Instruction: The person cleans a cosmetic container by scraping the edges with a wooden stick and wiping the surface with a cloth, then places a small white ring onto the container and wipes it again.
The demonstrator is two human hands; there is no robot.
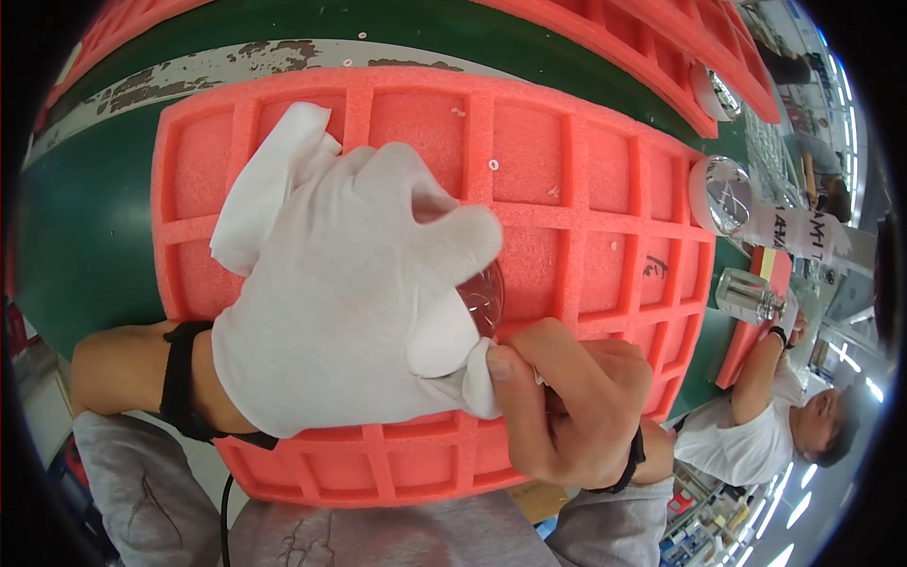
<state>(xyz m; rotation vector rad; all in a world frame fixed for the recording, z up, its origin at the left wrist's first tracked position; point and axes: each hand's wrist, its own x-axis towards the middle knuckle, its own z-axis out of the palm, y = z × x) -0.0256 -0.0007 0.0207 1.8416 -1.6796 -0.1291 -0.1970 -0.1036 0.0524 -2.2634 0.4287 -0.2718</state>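
My left hand (350,255), in a white glove with a black band at the wrist, is closed over the middle of a pink foam tray (482,198). A white cloth (260,194) sticks out past its far left side, and more white material bulges under the thumb. Beneath the thumb shows part of a clear, curved glass piece (487,293) with reflections; the glove and cloth hide the rest. Bare, with a black wristband, my right hand (576,402) pinches a twisted end of white cloth (478,383) close to the glass.
Square compartments divide the tray, which lies on a green table (85,208). Further pink trays (614,47) stand at the back. To the right are a round clear glass piece (726,194), a glass bottle (746,295) and a seated person (756,425) in a white top.
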